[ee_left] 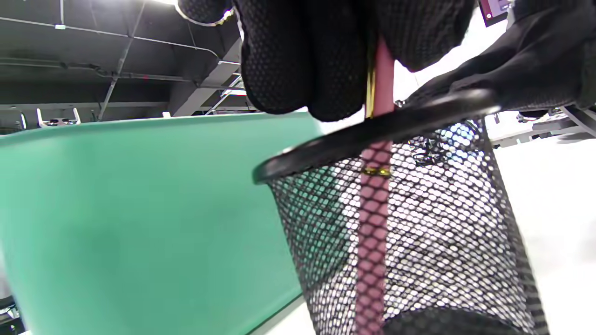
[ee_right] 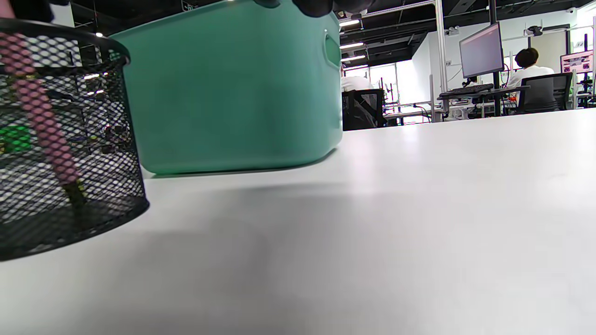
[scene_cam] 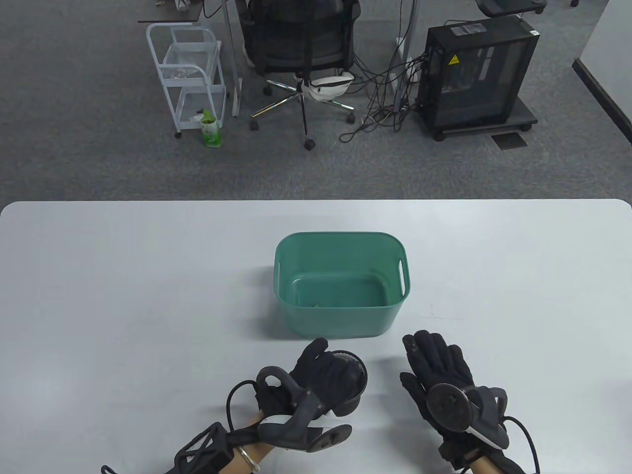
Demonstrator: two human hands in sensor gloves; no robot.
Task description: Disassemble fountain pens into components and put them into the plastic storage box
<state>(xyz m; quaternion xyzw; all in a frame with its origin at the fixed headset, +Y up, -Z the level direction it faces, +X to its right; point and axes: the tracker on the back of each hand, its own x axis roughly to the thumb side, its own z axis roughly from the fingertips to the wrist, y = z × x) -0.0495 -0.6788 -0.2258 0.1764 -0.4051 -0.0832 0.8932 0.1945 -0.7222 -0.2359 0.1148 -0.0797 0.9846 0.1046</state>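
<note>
Landmark: green box, standing on the white surface, roughly centre. Inside looks almost bare; a small speck lies on its floor near the front wall, too small to identify.

Black mesh cup stands just in front of the box, near its front-left corner, close but w/ a gap. Left hand sits over the cup's mouth and covers most of the rim. In the left wrist view the fingers are curled round the top of a pink pen w/ gold clip and gold ring; grip = pinching the pen. The pen stands in the cup, leaning, lower end at the cup floor. The cup's mesh wall and rim surround the pen's lower part.

Right hand lies in front of the box's front-right corner, well to the right of the cup, palm down over the surface, fingers straight and spread; grip = spread, holding nothing. Bare surface between it and the cup.

Beyond the surface's far edge, behind the box: office chair, white trolley, black computer case, green bottle on the floor.
</note>
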